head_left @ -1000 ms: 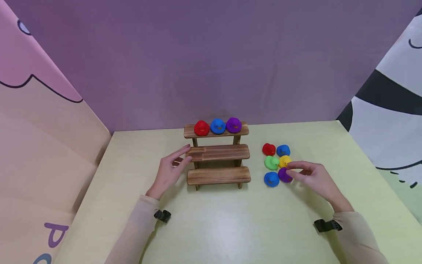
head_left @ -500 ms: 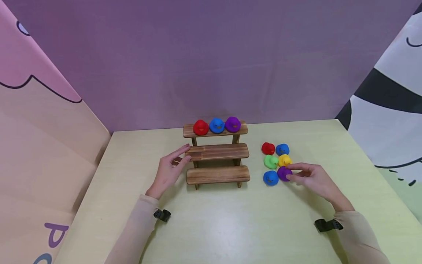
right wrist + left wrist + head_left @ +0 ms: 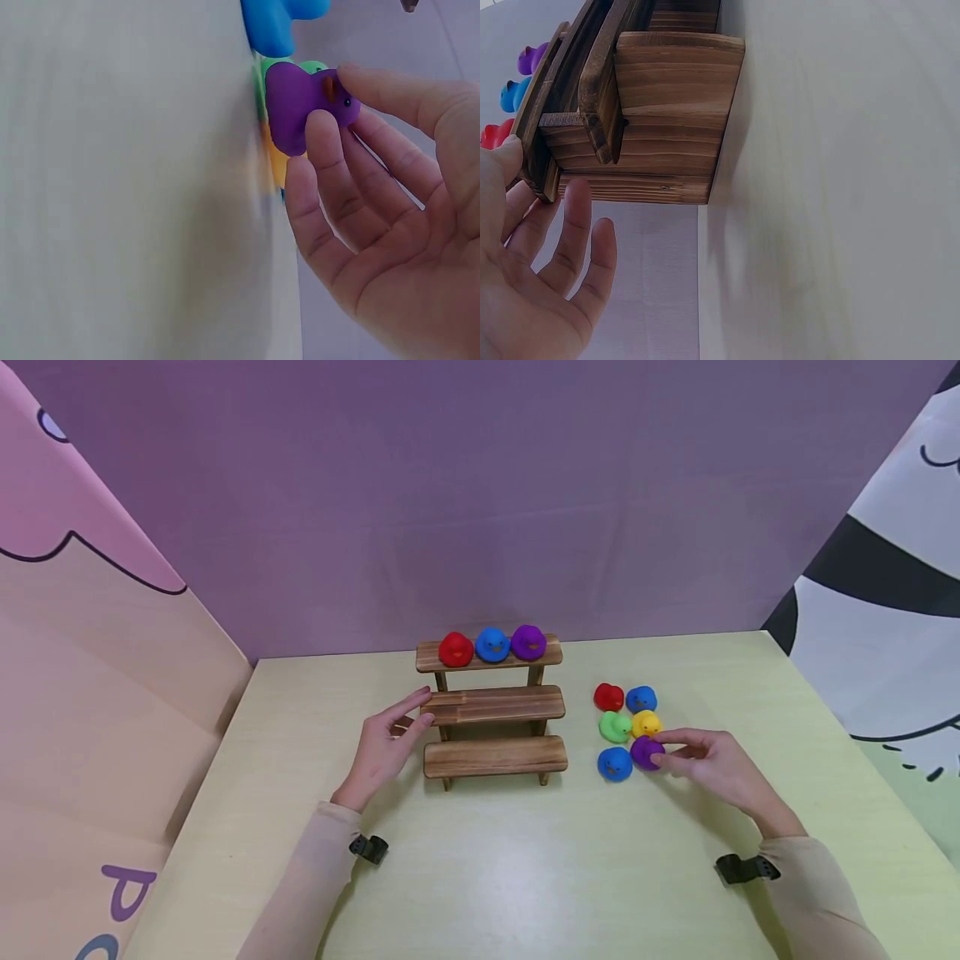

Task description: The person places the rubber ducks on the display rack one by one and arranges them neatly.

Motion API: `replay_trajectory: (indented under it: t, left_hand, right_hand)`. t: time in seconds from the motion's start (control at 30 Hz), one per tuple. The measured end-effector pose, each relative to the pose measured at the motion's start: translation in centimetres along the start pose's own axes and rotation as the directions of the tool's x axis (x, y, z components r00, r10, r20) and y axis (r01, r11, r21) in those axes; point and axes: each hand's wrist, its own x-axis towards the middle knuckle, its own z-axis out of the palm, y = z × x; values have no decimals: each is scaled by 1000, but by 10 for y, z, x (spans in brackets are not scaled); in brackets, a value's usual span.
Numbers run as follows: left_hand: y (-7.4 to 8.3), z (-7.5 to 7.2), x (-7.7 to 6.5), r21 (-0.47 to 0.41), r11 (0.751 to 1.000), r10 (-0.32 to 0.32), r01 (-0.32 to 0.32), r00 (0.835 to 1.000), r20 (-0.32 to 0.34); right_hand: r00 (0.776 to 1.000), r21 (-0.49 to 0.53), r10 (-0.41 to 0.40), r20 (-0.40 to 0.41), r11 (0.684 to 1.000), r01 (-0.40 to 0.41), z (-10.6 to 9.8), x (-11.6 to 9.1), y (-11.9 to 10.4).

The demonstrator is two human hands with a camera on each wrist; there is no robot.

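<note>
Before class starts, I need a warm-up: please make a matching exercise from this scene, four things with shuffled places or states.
1. Left hand
2. Right hand
3. Green duck
4. Stand

A. Between a red duck and a blue duck
B. Three ducks on top
C. Holding a purple duck
D. Touching the middle shelf

Pairs: 1D, 2C, 3A, 4B
</note>
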Motion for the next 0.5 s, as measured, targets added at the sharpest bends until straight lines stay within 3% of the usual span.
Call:
replay_trajectory:
  t: [0.5]
  left_hand:
    - [-1, 1, 0, -4, 1000, 4, -4, 1000, -1]
  right_hand:
    - [999, -53, -47, -21, 998, 46, -13, 5, -28]
